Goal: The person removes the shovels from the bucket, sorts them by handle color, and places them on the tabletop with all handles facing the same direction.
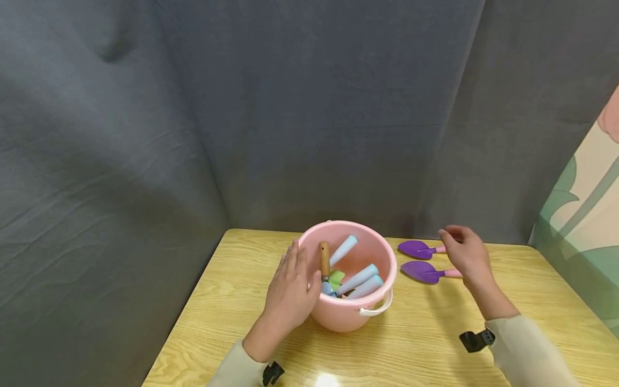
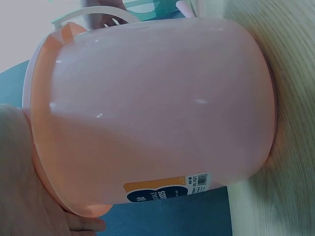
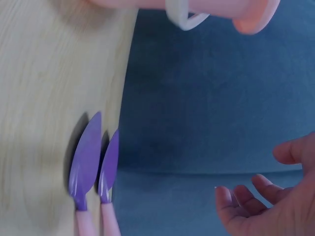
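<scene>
A pink bucket (image 1: 340, 314) stands on the table, its white handle (image 1: 379, 309) hanging down on the near right side. Inside it are several pale blue-handled tools (image 1: 344, 250) and one tool with a wooden handle (image 1: 324, 258). My left hand (image 1: 292, 287) rests on the bucket's left rim with straight fingers. To the right of the bucket lie two purple trowels with pink handles, a far trowel (image 1: 415, 249) and a near trowel (image 1: 422, 272). Above their handles hovers my right hand (image 1: 466, 252), its fingers loosely bent and holding nothing.
The wooden table (image 1: 208, 317) ends against a grey curtain (image 1: 314, 134) at the back and left. A patterned panel (image 1: 580, 236) borders the right side. On the bucket's outer wall, a label (image 2: 167, 189) shows in the left wrist view.
</scene>
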`<action>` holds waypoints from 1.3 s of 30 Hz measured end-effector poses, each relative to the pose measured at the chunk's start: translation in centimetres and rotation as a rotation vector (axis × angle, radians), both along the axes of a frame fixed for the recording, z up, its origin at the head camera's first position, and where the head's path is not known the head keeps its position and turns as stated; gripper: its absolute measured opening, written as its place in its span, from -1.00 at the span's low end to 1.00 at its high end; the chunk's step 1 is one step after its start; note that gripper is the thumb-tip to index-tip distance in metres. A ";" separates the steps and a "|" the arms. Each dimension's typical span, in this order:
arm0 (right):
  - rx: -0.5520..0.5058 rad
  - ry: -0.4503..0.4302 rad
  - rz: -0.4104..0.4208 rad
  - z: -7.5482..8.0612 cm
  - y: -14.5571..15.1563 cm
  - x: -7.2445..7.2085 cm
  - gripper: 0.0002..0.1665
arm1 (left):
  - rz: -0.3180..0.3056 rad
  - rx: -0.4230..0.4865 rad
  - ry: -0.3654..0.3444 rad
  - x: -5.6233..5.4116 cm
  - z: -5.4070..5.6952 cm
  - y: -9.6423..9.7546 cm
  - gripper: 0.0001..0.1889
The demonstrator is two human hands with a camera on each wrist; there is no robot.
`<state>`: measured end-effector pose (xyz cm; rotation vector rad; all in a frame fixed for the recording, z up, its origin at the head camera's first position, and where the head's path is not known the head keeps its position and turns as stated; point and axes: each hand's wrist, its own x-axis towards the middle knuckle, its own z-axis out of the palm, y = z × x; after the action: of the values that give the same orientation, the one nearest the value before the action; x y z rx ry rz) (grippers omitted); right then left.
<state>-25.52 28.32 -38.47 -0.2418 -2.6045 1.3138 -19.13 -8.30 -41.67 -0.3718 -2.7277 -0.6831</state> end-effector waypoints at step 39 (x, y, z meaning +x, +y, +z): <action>0.026 0.007 0.236 3.2 -5.9 1.7 -0.32 | -0.003 -0.022 0.008 -0.1 0.0 0.1 -0.29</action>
<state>-23.80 22.43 -35.32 0.0770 -2.7083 1.3478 -19.23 -8.23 -41.68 -0.3832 -2.7292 -0.6518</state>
